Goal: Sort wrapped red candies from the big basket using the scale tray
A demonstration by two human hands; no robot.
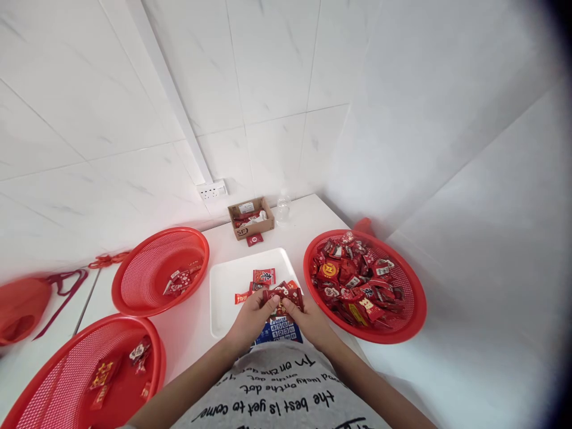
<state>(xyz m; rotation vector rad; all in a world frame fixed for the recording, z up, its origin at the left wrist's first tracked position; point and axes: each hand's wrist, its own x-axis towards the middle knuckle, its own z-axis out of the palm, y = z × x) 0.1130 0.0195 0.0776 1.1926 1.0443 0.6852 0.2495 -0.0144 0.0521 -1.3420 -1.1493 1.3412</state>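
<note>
Both my left hand (256,314) and my right hand (308,317) grip small red printed packets (282,294), thumbs on top and fingers curled beneath. How many packets are between them I cannot tell. Just past my fingers, a white tray (226,273) carries several red wrapped packets, one of them a red packet (264,276) with a dark character on it. Under my wrists, close to my body, lies a blue scale or calculator with a number keypad (285,329), partly covered by my hands and shirt.
A red basket (417,304) full of red packets stands at the right. Two red baskets (127,280) (156,357) with a few packets are on the left. Behind the tray are a cardboard box (254,229), a loose red packet (254,239) and a clear bottle (283,208).
</note>
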